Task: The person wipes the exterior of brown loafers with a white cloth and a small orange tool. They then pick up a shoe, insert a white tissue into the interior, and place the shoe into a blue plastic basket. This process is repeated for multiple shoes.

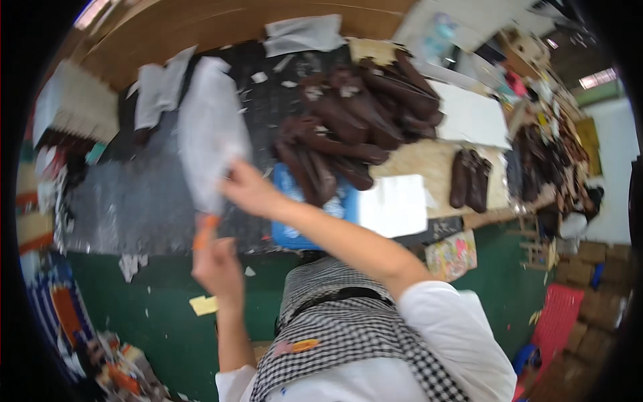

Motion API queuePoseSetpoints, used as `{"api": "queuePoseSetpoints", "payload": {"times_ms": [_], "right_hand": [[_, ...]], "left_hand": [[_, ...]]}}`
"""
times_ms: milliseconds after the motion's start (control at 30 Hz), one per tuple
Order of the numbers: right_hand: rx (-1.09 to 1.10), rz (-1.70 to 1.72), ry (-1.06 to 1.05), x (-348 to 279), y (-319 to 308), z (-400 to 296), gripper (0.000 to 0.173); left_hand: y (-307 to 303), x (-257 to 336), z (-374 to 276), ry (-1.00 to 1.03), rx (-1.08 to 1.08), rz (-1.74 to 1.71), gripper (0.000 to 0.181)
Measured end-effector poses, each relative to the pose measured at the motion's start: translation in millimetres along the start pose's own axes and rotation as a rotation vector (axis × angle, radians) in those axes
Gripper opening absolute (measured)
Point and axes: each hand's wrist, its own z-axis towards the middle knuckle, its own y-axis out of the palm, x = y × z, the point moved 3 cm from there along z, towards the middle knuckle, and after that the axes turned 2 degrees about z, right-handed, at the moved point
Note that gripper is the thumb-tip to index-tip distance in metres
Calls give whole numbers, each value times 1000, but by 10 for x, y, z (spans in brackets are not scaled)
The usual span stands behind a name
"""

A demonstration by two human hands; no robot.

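A translucent white sheet (213, 125), blurred by motion, extends over the left part of the dark worktable. My right hand (248, 188) pinches its lower right edge. Nearer to me, my left hand (216, 261) is closed on an orange-handled tool (205, 231), whose blurred far end meets the lower tip of the sheet; its kind cannot be told. To the right of my right hand, a pile of dark brown leather shoe pieces (346, 130) lies partly on a blue tray (289, 236). A stack of white sheets (394, 206) lies beside the tray.
Smaller white sheets (155, 93) lie at the back left, near a large white stack (75, 105). Another white sheet (304, 35) rests at the back edge. More brown pieces (469, 181) lie on the right, near a white box (469, 113). Scraps dot the dark table (135, 211).
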Motion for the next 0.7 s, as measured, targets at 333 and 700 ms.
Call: {"api": "queuePoseSetpoints", "payload": {"times_ms": [333,700], "right_hand": [[880,-397,281,905,-2934,-3153,33],[491,-518,328,1700,-3436,-3812,39]], "left_hand": [[2221,1120,-1201,-569,-820,-751,24],[4493,1663,-2007,-300,-878,-1,63]]}}
